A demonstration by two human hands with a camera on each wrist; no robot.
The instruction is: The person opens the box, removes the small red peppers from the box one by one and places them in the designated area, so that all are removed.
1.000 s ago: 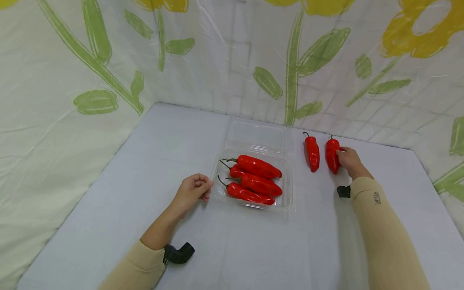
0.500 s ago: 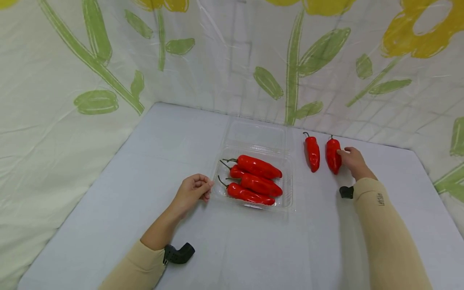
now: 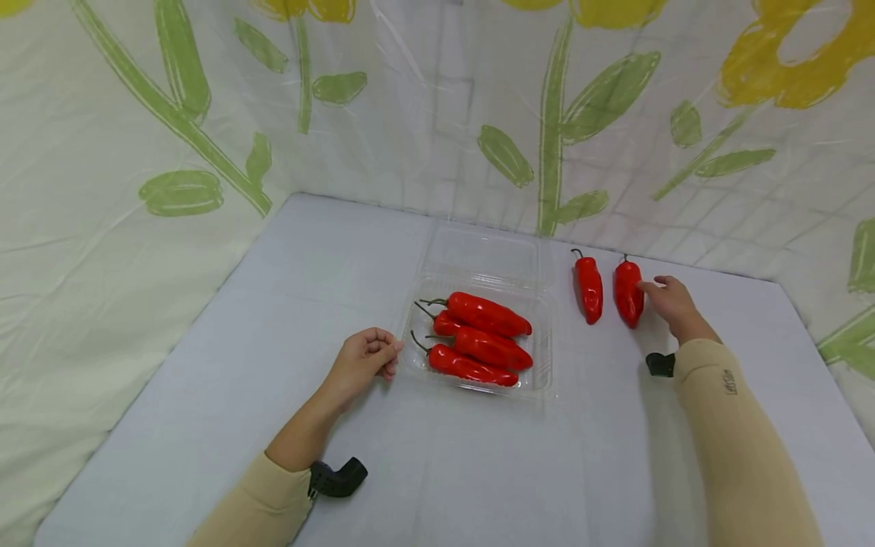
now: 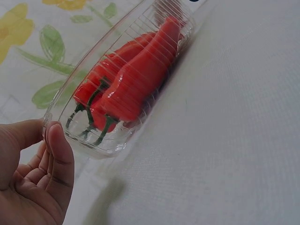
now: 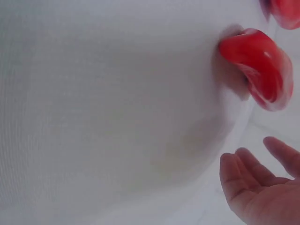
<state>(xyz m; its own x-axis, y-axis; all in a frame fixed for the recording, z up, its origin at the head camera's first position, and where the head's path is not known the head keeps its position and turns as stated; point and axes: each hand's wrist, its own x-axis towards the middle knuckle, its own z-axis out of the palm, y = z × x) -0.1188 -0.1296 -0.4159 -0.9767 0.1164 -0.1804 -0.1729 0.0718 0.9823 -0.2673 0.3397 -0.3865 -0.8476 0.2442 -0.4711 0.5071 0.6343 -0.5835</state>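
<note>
A clear plastic container (image 3: 548,339) holds several red peppers (image 3: 481,336), its lid (image 3: 478,254) open toward the back. My left hand (image 3: 372,355) sits at the container's left edge. In the left wrist view its thumb and curled fingers (image 4: 56,154) pinch the container's rim (image 4: 93,51), and the peppers (image 4: 140,70) show through the wall. Two loose red peppers lie right of the container, one (image 3: 589,290) nearer it and one (image 3: 628,293) farther right. My right hand (image 3: 673,304) lies beside the farther pepper, fingers (image 5: 253,168) straight and just apart from that pepper (image 5: 258,65).
The white table (image 3: 478,471) is walled by a floral plastic sheet (image 3: 171,152) at the left, back and right. Bare table surface stretches in front of the container and between my arms.
My right hand has let go of the far right pepper and drawn back slightly to the right. The pepper stays on the table. My left hand has not moved.
</note>
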